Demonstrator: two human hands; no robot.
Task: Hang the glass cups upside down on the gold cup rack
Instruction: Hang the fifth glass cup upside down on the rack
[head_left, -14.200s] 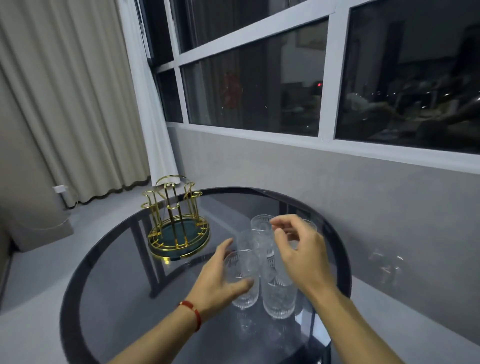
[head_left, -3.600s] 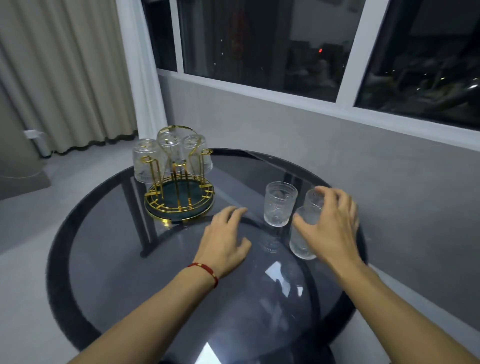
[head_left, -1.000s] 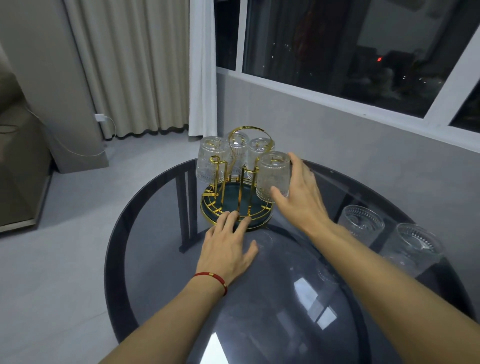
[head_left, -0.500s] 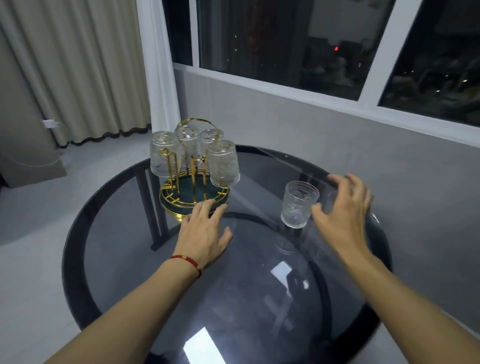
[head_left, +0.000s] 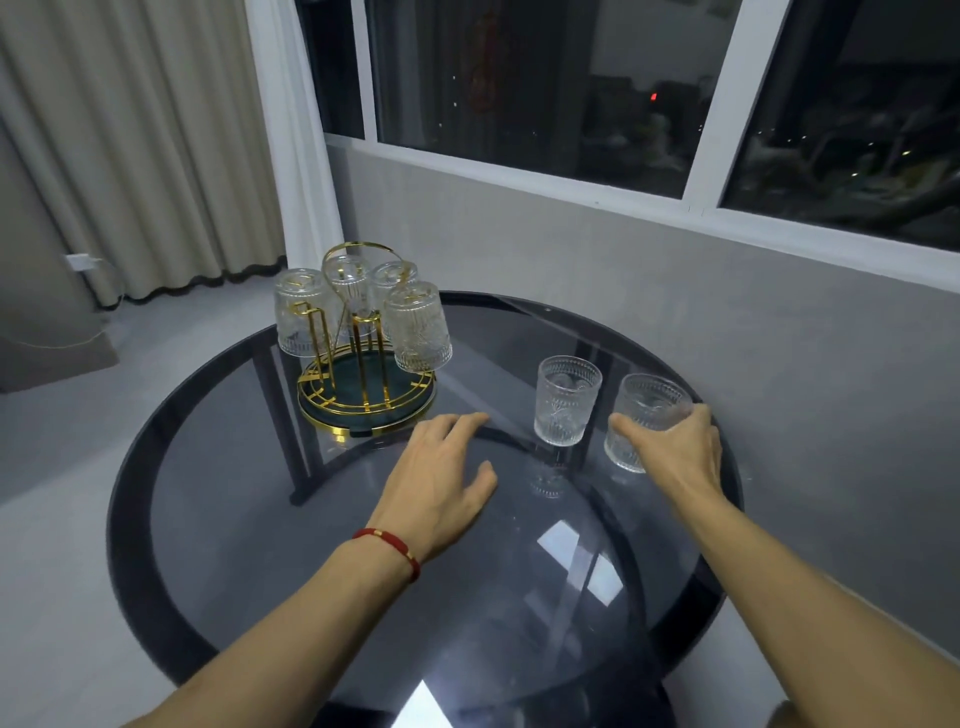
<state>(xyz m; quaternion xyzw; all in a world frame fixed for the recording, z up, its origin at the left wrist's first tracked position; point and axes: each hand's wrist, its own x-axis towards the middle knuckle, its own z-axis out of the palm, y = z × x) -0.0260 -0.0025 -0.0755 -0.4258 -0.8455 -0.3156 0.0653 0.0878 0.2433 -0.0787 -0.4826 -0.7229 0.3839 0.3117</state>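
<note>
The gold cup rack (head_left: 363, 395) stands at the back left of the round dark glass table (head_left: 260, 519). Several ribbed glass cups hang upside down on it; the nearest one (head_left: 418, 327) is on its right side. Two more cups stand upright at the right: one (head_left: 566, 400) stands free, the other (head_left: 639, 415) sits by the table's right edge with my right hand (head_left: 675, 452) wrapped around it. My left hand (head_left: 441, 478) lies flat on the glass, fingers spread, just in front of the rack and holding nothing.
A grey wall under a dark window runs close behind the table on the right. Beige curtains and a wall socket are at the far left, above grey floor. A dark table frame shows through the glass.
My right hand has dropped onto the rightmost upright cup and closed around it. My left hand stays flat in front of the rack.
</note>
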